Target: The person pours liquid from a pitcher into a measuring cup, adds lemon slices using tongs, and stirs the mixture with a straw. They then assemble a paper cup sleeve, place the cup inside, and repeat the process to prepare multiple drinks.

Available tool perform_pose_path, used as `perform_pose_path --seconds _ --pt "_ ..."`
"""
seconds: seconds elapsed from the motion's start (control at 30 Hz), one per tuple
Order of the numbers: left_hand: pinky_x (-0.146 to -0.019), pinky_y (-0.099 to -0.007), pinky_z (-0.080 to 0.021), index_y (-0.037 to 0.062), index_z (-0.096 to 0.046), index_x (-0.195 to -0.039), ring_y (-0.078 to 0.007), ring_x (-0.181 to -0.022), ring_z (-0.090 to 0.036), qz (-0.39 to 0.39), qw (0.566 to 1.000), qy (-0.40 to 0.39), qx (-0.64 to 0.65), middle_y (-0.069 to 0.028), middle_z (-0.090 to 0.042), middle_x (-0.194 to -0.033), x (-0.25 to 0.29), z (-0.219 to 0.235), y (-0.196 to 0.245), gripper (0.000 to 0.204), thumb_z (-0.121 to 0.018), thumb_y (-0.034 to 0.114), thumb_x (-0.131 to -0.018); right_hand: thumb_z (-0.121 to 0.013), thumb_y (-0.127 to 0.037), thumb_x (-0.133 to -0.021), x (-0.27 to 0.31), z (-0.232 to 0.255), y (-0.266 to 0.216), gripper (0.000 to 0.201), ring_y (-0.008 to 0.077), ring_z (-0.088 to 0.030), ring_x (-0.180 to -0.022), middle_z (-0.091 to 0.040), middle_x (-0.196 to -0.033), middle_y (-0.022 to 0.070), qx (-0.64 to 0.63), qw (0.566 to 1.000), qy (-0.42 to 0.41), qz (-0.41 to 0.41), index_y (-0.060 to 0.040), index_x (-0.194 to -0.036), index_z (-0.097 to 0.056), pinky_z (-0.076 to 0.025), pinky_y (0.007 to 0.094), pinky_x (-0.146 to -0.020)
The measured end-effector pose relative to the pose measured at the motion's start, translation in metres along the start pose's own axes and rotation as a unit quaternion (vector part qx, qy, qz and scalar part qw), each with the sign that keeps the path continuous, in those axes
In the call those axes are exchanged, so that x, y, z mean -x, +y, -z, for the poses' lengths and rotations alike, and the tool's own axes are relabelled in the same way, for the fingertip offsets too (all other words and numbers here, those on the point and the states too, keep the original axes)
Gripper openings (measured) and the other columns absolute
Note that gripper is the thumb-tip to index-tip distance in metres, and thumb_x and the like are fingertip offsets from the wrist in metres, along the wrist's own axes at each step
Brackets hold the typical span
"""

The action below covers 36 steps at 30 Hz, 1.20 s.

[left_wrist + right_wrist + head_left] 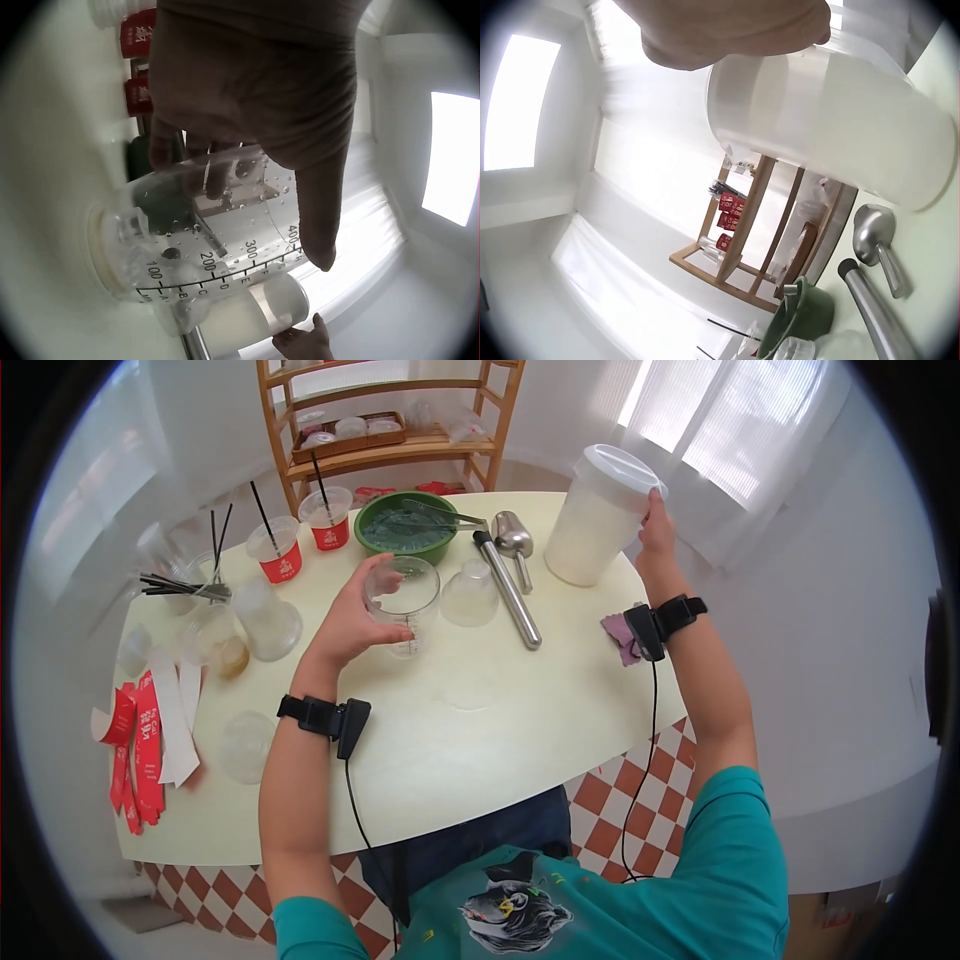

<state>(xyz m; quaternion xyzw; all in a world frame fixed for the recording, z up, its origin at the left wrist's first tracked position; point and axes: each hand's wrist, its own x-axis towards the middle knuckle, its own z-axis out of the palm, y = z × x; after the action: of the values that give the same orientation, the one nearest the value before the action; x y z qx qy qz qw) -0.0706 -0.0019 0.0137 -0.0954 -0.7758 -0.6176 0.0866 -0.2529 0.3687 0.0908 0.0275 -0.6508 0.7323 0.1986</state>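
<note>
My left hand [350, 622] grips a clear measuring cup [217, 225], thumb on the near side and fingers round the far side. Printed marks up to 400 run along the cup's wall, and droplets cling inside it. At the table's right end, my right hand [656, 540] holds a tall translucent white pitcher [598, 520] at its handle side, near the lidded top. Pale contents show through the pitcher's wall in the right wrist view. Just right of the measuring cup, an upside-down clear cup [470, 598] stands on the table.
A steel muddler [510, 592] and a metal scoop [513, 538] lie between the hands. Behind is a green bowl [406, 525] with tongs. Two red-labelled cups [280, 560] with straws, clear cups and red-and-white paper sleeves [148, 735] occupy the left. A purple cloth [622, 640] lies right.
</note>
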Motion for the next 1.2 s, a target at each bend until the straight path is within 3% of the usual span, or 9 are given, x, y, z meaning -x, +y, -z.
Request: perform_pose_path --seconds 0.17,0.27,0.37,0.5,0.7,0.9,1.03,1.2 --pt "-0.099 -0.0383 -0.040 0.0065 -0.043 -0.132 -0.0256 -0.119 -0.051 0.006 1.000 -0.010 -0.015 -0.0127 -0.056 -0.123 -0.003 -0.001 -0.008 0.095 -0.090 0.016 -0.050 -0.059 -0.048 -0.089 -0.008 -0.019 -0.014 0.067 0.0251 -0.053 -0.117 -0.056 -0.125 0.0132 -0.048 0.997 0.022 -0.053 0.0019 -0.133 -0.046 -0.041 0.0359 -0.100" --pt "-0.099 -0.0380 -0.042 0.0063 -0.044 -0.129 -0.0260 -0.117 -0.052 0.005 1.000 -0.026 -0.002 -0.0121 -0.057 -0.122 -0.002 -0.002 -0.006 0.091 -0.090 0.017 -0.051 -0.060 -0.049 -0.087 -0.045 -0.014 -0.001 0.065 0.0269 -0.052 -0.118 -0.055 -0.127 0.0124 -0.074 0.993 0.016 -0.095 -0.0034 -0.132 -0.048 -0.040 0.0384 -0.101" --pt "-0.098 -0.0381 -0.044 0.0056 -0.044 -0.129 -0.0267 -0.116 -0.053 0.000 0.999 -0.038 -0.031 -0.0129 -0.057 -0.121 0.000 -0.004 0.001 0.090 -0.089 0.018 -0.051 -0.057 -0.046 -0.087 -0.074 -0.003 0.013 0.064 0.0245 -0.050 -0.118 -0.054 -0.129 0.0114 -0.131 0.985 -0.070 -0.090 -0.0044 -0.133 -0.046 -0.039 0.0333 -0.100" --pt "-0.090 -0.0360 -0.047 0.0074 -0.046 -0.128 -0.0235 -0.111 -0.055 -0.007 0.999 -0.027 -0.026 -0.0095 -0.057 -0.119 -0.001 -0.003 0.002 0.087 -0.087 0.012 -0.051 -0.056 -0.041 -0.085 -0.090 0.004 0.021 0.058 0.0259 -0.052 -0.114 -0.055 -0.125 0.0114 -0.118 0.986 -0.093 -0.074 -0.0041 -0.130 -0.047 -0.042 0.0349 -0.096" --pt "-0.097 -0.0377 -0.046 0.0035 -0.044 -0.128 -0.0279 -0.113 -0.054 0.016 0.998 -0.054 -0.042 -0.0161 -0.057 -0.119 -0.002 -0.005 0.013 0.090 -0.090 0.020 -0.052 -0.054 -0.038 -0.085 -0.066 0.015 0.008 0.055 0.0240 -0.053 -0.111 -0.056 -0.123 0.0107 -0.006 0.997 -0.027 -0.072 -0.0041 -0.128 -0.047 -0.043 0.0359 -0.092" --pt "-0.096 -0.0380 -0.046 0.0015 -0.045 -0.128 -0.0280 -0.112 -0.055 0.011 0.997 -0.071 -0.014 -0.0174 -0.057 -0.117 -0.003 -0.007 0.015 0.090 -0.090 0.020 -0.052 -0.051 -0.042 -0.087 -0.040 0.028 -0.003 0.056 0.0222 -0.053 -0.114 -0.056 -0.125 0.0086 -0.012 0.995 -0.065 -0.077 -0.0071 -0.130 -0.048 -0.043 0.0367 -0.092" --pt "-0.092 -0.0363 -0.047 0.0025 -0.046 -0.128 -0.0264 -0.110 -0.056 0.020 0.995 -0.085 -0.044 -0.0152 -0.057 -0.117 -0.001 -0.015 0.020 0.088 -0.089 0.020 -0.053 -0.051 -0.040 -0.088 0.004 0.031 -0.020 0.057 0.0232 -0.051 -0.119 -0.055 -0.128 0.0093 -0.087 0.982 -0.142 -0.091 -0.0040 -0.131 -0.048 -0.040 0.0364 -0.098" --pt "-0.090 -0.0356 -0.048 0.0034 -0.046 -0.128 -0.0257 -0.109 -0.056 0.019 0.991 -0.111 -0.065 -0.0130 -0.058 -0.117 0.000 -0.027 0.022 0.087 -0.089 0.019 -0.054 -0.050 -0.037 -0.090 0.007 0.037 -0.017 0.054 0.0249 -0.050 -0.121 -0.055 -0.129 0.0105 -0.129 0.965 -0.210 -0.086 -0.0022 -0.131 -0.048 -0.037 0.0366 -0.104"
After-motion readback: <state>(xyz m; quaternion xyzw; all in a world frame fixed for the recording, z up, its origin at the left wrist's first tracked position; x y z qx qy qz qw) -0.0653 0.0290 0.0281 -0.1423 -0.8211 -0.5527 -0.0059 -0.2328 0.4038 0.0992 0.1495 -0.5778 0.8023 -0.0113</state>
